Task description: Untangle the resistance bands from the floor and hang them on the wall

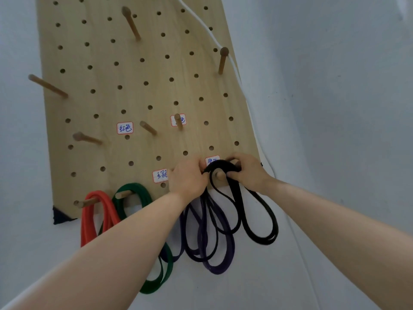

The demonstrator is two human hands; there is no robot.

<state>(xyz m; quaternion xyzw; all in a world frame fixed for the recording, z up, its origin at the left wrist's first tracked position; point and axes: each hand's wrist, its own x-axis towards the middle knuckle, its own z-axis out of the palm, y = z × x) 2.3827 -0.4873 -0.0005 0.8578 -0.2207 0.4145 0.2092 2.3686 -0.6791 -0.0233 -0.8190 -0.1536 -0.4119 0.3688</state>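
A wooden pegboard (138, 90) hangs on the wall. A black resistance band (260, 222) is looped over a low wooden peg (220, 175) near the board's bottom right. My left hand (187, 179) grips the band's top just left of that peg. My right hand (247, 170) pinches the same loop on the peg's right side. A purple band (220, 262) hangs in several loops below my left hand; its top is hidden behind my wrist. A red band (89, 220) and a green band (138, 193) hang on pegs at the bottom left.
Several bare pegs stick out of the board, such as one (131, 22) at the top and one (48, 86) at the left. Handwritten labels (125, 127) mark positions. A white cord (234, 63) runs down the board's right edge along the pale wall.
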